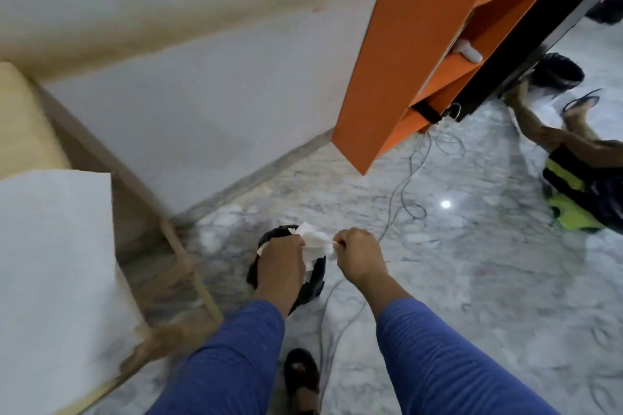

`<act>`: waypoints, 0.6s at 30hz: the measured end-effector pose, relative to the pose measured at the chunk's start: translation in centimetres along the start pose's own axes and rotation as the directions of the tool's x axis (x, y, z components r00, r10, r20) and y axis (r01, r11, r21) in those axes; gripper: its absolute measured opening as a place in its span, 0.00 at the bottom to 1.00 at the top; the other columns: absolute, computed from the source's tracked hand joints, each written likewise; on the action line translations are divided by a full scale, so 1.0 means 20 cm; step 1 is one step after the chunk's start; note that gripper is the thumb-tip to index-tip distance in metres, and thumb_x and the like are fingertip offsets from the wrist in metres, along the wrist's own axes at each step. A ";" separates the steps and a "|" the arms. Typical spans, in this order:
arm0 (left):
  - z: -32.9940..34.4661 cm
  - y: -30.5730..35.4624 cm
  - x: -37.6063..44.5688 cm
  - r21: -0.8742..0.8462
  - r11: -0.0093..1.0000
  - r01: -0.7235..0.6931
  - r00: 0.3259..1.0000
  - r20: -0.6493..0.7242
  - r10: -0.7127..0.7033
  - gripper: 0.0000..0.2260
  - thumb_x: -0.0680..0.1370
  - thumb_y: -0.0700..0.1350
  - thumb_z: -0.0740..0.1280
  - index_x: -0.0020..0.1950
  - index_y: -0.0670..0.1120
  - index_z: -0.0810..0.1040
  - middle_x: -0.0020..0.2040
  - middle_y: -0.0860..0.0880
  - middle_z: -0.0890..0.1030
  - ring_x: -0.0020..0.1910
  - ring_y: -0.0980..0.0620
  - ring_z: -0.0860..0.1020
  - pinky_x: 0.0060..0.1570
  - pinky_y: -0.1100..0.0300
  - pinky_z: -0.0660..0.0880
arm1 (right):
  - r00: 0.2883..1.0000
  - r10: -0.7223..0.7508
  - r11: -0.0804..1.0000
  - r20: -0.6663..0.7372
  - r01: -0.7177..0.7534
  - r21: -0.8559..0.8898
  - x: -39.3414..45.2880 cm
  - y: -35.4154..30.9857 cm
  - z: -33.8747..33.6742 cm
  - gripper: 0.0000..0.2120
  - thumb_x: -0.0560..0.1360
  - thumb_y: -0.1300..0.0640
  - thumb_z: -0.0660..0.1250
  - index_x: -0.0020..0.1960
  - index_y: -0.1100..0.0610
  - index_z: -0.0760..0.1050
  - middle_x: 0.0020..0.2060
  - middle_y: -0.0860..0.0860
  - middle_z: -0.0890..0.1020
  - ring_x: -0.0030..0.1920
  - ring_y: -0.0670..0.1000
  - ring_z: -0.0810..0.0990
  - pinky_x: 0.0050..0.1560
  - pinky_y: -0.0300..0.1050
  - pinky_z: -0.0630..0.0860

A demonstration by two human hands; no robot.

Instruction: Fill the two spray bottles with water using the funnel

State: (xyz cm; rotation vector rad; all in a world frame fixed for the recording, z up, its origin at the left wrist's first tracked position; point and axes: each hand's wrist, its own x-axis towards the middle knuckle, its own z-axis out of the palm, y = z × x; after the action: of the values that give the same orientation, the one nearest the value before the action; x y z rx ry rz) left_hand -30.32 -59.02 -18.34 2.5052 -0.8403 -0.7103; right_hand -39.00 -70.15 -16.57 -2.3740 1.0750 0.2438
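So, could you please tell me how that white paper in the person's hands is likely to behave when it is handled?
The white paper looks crumpled and thin, so it is probably floppy and very light. The left hand and right hand both pinch it, and it bunches between them, so it would likely tear if pulled. It probably will not roll or slip.

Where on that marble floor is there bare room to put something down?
The widest bare patch of the grey-veined marble floor lies right of the right hand, between the thin grey cables and the seated person's black-and-yellow clothing. It is crowded around the black-lined bin under the left hand and crumpled white paper, beside the white-topped table.
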 end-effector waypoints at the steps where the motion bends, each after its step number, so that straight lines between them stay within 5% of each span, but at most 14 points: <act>1: 0.09 -0.04 0.07 -0.002 1.000 0.029 1.000 0.005 -0.029 0.09 0.77 0.38 0.59 0.49 0.44 0.79 0.47 0.46 0.81 0.45 0.47 0.78 0.40 0.58 0.70 | 1.000 -0.001 1.000 0.026 0.001 -0.005 0.07 0.04 0.09 0.12 0.79 0.61 0.58 0.55 0.62 0.79 0.52 0.59 0.81 0.55 0.57 0.76 0.53 0.47 0.72; 7: 0.52 -0.30 0.44 -0.007 0.987 0.158 0.987 0.040 -0.158 0.12 0.80 0.41 0.58 0.58 0.42 0.78 0.55 0.43 0.80 0.54 0.45 0.77 0.50 0.58 0.72 | 0.989 0.020 1.000 0.146 -0.020 -0.001 0.46 0.25 0.57 0.12 0.78 0.62 0.57 0.51 0.64 0.79 0.48 0.60 0.81 0.53 0.59 0.76 0.46 0.45 0.70; 11: 0.69 -0.44 0.57 -0.023 0.985 0.174 0.971 0.169 -0.167 0.20 0.80 0.46 0.60 0.72 0.42 0.66 0.70 0.42 0.70 0.69 0.45 0.67 0.66 0.58 0.63 | 0.963 0.063 0.997 0.261 -0.049 -0.061 0.61 0.30 0.74 0.17 0.79 0.59 0.59 0.67 0.60 0.71 0.62 0.58 0.75 0.65 0.57 0.70 0.61 0.46 0.70; 18: 0.63 -0.43 0.55 0.216 0.963 0.163 0.942 0.255 -0.217 0.23 0.78 0.47 0.60 0.73 0.45 0.63 0.76 0.46 0.58 0.73 0.45 0.60 0.68 0.49 0.64 | 0.891 0.107 0.981 0.441 -0.023 -0.193 0.63 0.25 0.68 0.21 0.79 0.55 0.59 0.71 0.57 0.64 0.70 0.55 0.66 0.70 0.55 0.65 0.67 0.49 0.67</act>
State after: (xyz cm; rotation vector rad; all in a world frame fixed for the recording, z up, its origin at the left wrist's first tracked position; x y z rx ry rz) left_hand -26.31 -62.31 -36.42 2.7281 -0.7965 -1.1161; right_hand -33.68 -73.90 -34.64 -2.2706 0.9360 0.9060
